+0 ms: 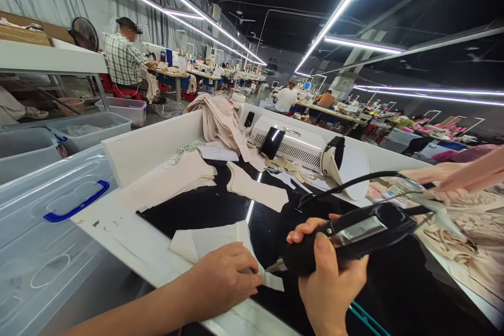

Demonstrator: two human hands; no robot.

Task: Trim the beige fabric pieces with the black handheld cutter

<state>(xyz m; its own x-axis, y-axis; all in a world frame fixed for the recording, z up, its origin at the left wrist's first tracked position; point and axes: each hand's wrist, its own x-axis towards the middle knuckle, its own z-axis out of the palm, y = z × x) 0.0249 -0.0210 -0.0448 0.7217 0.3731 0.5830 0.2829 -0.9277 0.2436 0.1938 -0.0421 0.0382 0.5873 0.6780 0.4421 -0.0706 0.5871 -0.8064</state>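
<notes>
In my right hand (333, 278) is a black corded hand tool (354, 236) with a silver plate and a narrow metal tip; its exact kind is unclear. The tip meets the edge of a pale fabric piece (220, 239) on the black glossy tabletop (220, 205). Beside the tip, my left hand (232, 273) holds that fabric down, fingers together at its edge. A narrow pale strip (274, 281) lies just right of my left fingertips. Farther up lie another cut fabric piece (258, 189) and a layered stack of pale pieces (177, 181).
Raised white boards (153, 142) border the table. At the back stand a white vented machine (291, 139) and a heap of beige fabric (220, 115). The tool's black cable (350, 186) arches right, near lacy fabric (468, 236). Clear plastic bins (51, 199) stand left. A person (124, 58) sits sewing beyond.
</notes>
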